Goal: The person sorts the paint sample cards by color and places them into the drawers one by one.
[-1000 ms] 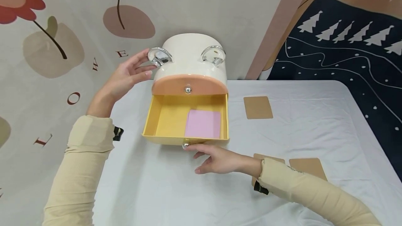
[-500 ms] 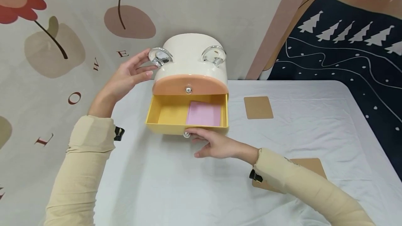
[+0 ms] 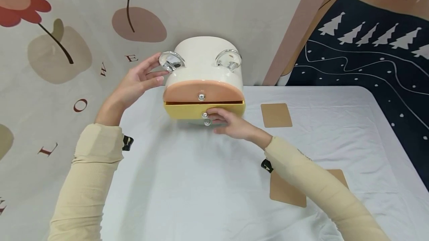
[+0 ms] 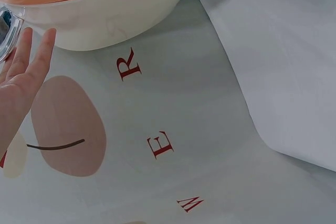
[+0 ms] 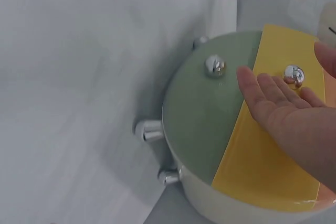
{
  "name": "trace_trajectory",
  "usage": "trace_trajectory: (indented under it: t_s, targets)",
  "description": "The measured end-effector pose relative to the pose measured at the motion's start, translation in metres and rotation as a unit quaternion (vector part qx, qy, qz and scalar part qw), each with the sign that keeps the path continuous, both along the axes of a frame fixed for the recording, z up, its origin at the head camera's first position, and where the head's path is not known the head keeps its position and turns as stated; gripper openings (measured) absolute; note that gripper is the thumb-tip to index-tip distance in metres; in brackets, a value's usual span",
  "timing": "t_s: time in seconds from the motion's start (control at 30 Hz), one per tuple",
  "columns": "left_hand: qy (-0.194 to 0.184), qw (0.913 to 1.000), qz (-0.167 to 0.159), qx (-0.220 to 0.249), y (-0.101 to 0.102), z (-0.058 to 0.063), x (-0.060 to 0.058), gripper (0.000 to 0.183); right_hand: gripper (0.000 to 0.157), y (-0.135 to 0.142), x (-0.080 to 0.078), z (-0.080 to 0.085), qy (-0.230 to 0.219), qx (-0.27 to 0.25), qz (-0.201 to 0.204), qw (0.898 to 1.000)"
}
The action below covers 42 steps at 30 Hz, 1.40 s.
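Note:
A small white cabinet [image 3: 206, 60] with a rounded body and silver ear-like bells stands against the wall. Its middle drawer, the yellow drawer [image 3: 184, 111], sticks out only slightly; its inside is hidden. My right hand [image 3: 232, 124] rests with extended fingers against that drawer's front, beside the silver knob [image 5: 294, 76]. Below it, the green drawer front [image 5: 205, 114] shows in the right wrist view. Fingers spread, my left hand [image 3: 134, 84] touches the left bell [image 3: 171, 61]. An orange drawer front [image 3: 182, 91] sits on top, flush with the cabinet.
A brown square card [image 3: 276, 115] lies on the white cloth [image 3: 187, 181] to the right of the cabinet. Under the right forearm lie two more, a nearer card [image 3: 286, 190] and a partly covered card [image 3: 340, 177]. The patterned wall sheet [image 3: 248, 13] rises directly behind.
The yellow drawer has slid back into the cabinet, with my right hand pushing it away from me. The pink paper inside has gone out of sight. My left hand stays at the bell.

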<state>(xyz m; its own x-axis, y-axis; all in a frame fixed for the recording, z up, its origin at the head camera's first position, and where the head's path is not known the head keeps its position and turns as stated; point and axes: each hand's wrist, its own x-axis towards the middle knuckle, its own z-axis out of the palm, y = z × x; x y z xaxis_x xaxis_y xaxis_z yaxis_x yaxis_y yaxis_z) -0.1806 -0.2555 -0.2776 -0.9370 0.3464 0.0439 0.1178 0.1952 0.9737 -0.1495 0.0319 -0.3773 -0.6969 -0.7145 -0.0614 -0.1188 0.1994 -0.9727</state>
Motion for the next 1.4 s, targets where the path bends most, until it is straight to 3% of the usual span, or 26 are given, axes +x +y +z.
trace_trajectory:
  t_s: [0.2,0.37,0.63,0.83,1.4]
  targets:
    - [-0.002,0.9999,-0.003,0.015,0.000,0.000,0.000,0.065,0.051,0.005,-0.011,-0.002,0.002,-0.012,-0.024,1.000]
    - [-0.002,0.9998,-0.005,0.017,-0.001,0.000,0.000,0.065,0.048,0.008,-0.011,-0.009,0.001,0.020,-0.035,0.999]
    - [-0.005,0.9999,-0.001,0.016,0.001,0.000,0.000,0.066,0.047,0.004,-0.013,-0.039,-0.036,0.085,-0.042,0.995]
    - [-0.008,0.9997,-0.002,0.023,0.002,-0.001,-0.001,0.068,0.051,-0.004,-0.016,-0.055,-0.048,0.083,-0.024,0.995]
    - [-0.002,0.9999,-0.004,0.015,0.001,-0.003,-0.001,0.067,0.059,-0.013,-0.015,-0.058,-0.031,0.072,0.000,0.997]
